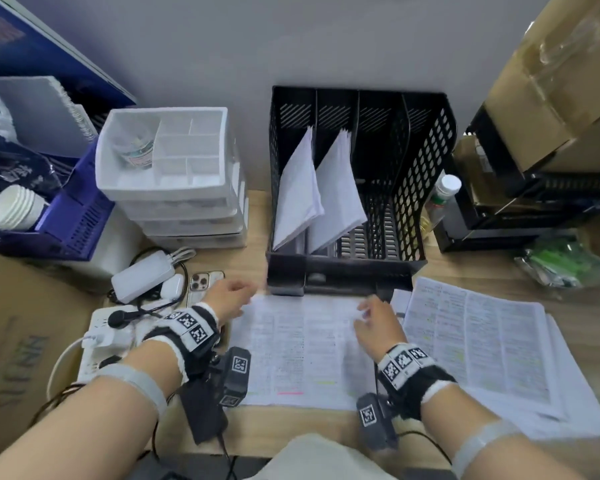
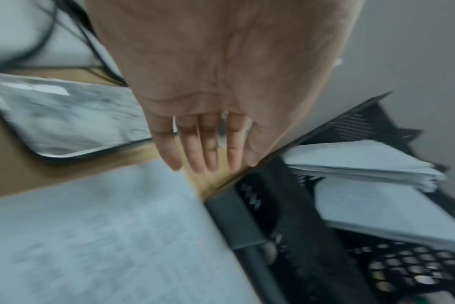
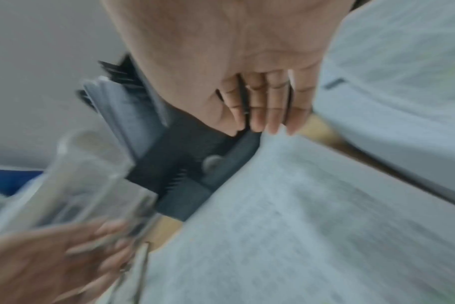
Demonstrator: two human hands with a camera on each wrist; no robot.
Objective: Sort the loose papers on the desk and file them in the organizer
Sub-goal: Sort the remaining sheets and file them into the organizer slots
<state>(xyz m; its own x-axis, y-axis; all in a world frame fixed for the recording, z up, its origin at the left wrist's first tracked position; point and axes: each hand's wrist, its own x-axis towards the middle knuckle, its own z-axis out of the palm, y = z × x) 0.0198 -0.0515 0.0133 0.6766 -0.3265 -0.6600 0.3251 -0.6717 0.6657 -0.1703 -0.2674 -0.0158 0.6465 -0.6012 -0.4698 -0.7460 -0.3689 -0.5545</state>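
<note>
Progress looks partial: 2 sheaves of paper (image 1: 317,188) already lean in the 2 left slots of the black organizer (image 1: 426,188), whose right slots hold nothing visible. Left to file are the printed sheet (image 1: 302,351) lying on the surface (image 1: 257,209) between both hands and the thicker printed stack (image 1: 478,344) just right of the right hand (image 1: 378,327). The left hand (image 1: 227,299) hovers at the sheet's far left corner, fingers straight and released, grasping nothing. The right hand is at the far right corner, fingers relaxed, tips at the paper's edge; no grip shows. Judging by this, the sheet between them is the next to be lifted.
</note>
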